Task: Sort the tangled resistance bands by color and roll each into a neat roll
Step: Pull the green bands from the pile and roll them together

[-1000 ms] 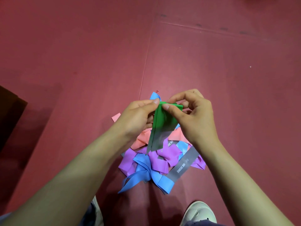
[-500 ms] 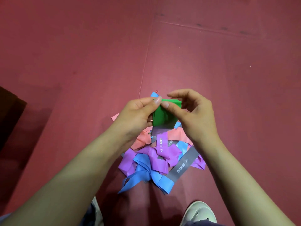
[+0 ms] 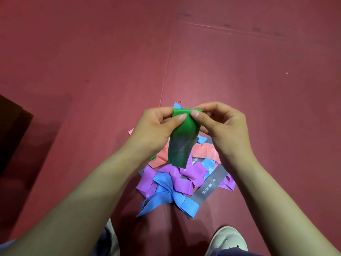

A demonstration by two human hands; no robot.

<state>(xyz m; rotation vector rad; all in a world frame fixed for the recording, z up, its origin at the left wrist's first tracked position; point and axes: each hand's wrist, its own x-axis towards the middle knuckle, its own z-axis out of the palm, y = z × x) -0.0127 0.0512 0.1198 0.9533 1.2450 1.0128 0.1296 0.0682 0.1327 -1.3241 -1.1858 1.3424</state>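
A dark red floor mat (image 3: 239,85) is shown from above, and a tangled pile of resistance bands (image 3: 177,180) lies on it. Four colours are counted in the heap: purple, blue, pink and grey. The number of bands of each colour cannot be told from the knot. Above the pile, one green band (image 3: 181,137) is held up. Its folded top edge is pinched between thumb and fingers of the left hand (image 3: 155,130) and of the right hand (image 3: 221,126), and the loose length hangs toward the heap. One pale shoe (image 3: 228,239) is seen below. A green sliver (image 3: 153,157) at the pile's left edge may be a second green band. No finished roll is seen, so the task is judged barely begun, with one band lifted out and the others left unsorted.
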